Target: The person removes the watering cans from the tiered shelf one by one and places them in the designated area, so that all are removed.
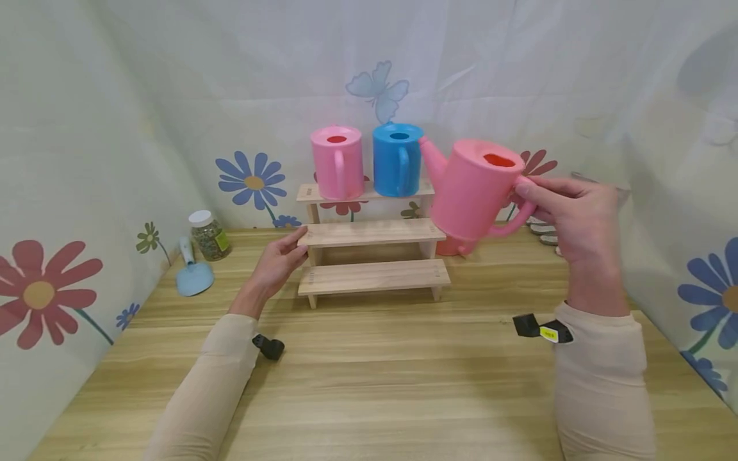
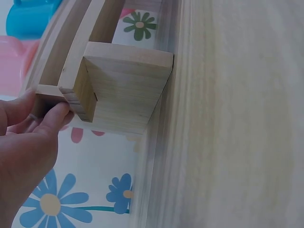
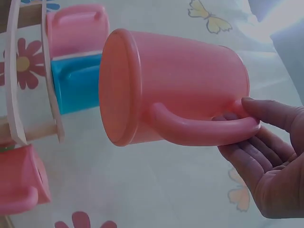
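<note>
My right hand (image 1: 582, 211) grips the upper part of the handle of a coral-pink watering can (image 1: 475, 189), held up to the right of a three-tier wooden stand (image 1: 375, 276). The can tilts, its spout pointing up and left, overlapping the blue can's edge in the head view. My left hand (image 1: 278, 262) holds the left end of the stand's middle step, thumb and fingers around the board (image 2: 76, 88) in the left wrist view. On the top step a pink watering can (image 1: 337, 163) and a blue watering can (image 1: 398, 160) stand upright, handles facing me.
Another pink watering can (image 3: 21, 180) sits low beside the stand's right end, partly hidden in the head view. At the left are a white-lidded jar (image 1: 210, 237) and a light-blue scoop (image 1: 195, 277). Grey stone-like pieces (image 1: 544, 230) lie behind my right hand. Flower-print curtains surround the table.
</note>
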`<state>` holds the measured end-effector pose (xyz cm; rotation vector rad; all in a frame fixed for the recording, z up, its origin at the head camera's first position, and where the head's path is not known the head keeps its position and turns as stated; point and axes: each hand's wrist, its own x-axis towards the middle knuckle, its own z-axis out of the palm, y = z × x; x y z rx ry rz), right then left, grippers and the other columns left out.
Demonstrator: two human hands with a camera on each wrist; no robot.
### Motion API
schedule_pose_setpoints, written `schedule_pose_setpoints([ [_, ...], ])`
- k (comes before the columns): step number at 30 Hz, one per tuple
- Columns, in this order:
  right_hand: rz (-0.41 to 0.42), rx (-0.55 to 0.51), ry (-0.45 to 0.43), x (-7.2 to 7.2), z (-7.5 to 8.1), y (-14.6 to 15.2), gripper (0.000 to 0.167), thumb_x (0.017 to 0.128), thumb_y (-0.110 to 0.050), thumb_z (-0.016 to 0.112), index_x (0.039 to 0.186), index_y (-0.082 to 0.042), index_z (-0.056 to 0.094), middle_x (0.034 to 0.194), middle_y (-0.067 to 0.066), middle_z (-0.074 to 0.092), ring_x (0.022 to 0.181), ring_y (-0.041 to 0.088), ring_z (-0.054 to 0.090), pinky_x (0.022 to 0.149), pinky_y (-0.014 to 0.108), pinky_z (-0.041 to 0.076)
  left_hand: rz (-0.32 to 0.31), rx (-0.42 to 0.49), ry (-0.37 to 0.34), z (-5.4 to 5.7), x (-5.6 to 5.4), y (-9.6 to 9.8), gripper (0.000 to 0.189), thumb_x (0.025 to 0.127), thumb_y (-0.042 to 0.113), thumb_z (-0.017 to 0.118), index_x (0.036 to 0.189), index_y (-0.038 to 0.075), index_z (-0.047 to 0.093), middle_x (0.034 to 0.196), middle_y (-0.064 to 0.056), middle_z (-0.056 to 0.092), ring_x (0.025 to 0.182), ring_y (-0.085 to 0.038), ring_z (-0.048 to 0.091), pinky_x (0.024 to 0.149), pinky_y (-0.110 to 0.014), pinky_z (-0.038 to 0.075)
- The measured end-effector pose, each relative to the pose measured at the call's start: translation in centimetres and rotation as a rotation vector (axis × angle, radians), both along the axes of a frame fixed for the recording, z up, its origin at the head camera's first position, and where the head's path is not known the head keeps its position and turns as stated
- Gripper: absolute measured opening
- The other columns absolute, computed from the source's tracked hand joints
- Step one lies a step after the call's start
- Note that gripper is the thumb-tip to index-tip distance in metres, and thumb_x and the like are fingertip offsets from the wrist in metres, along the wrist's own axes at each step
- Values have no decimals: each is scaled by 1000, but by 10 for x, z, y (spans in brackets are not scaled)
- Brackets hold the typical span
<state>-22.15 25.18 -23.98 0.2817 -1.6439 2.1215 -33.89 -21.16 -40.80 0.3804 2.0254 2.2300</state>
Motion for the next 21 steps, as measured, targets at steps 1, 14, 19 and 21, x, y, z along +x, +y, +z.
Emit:
schedule_pose_setpoints([
  [1, -9, -16, -7, -1, 0, 6, 31, 75, -1, 87, 101, 11, 75, 80, 16, 74, 73, 25, 74, 71, 32, 58, 2, 4, -3, 0, 0, 0, 55, 105, 3, 47, 157, 6, 29, 165, -11, 17, 147, -26, 26, 112, -33, 33],
  [14, -379, -16, -260, -28, -15, 62, 39, 65, -16, 96, 98, -2, 81, 70, -1, 73, 66, 11, 72, 62, 19, 56, 2, -10, 9, 5, -1, 0, 54, 106, 2, 47, 157, 5, 28, 165, -9, 17, 148, -25, 24, 112, -32, 33],
  [19, -444, 155, -415, -51, -36, 70, 46, 72, -31, 91, 111, -9, 79, 77, -9, 70, 81, 10, 64, 66, 14, 53, 6, -20, 10, 2, 0, -1, 54, 105, 2, 47, 156, 5, 29, 165, -7, 17, 148, -24, 23, 113, -32, 32],
  [21, -460, 218, -472, -60, -45, 70, 52, 75, -37, 88, 118, -10, 76, 83, -10, 69, 87, 13, 60, 69, 14, 52, 9, -27, 14, 0, 0, -1, 54, 105, 3, 47, 156, 5, 29, 165, -7, 17, 148, -24, 22, 112, -32, 33],
])
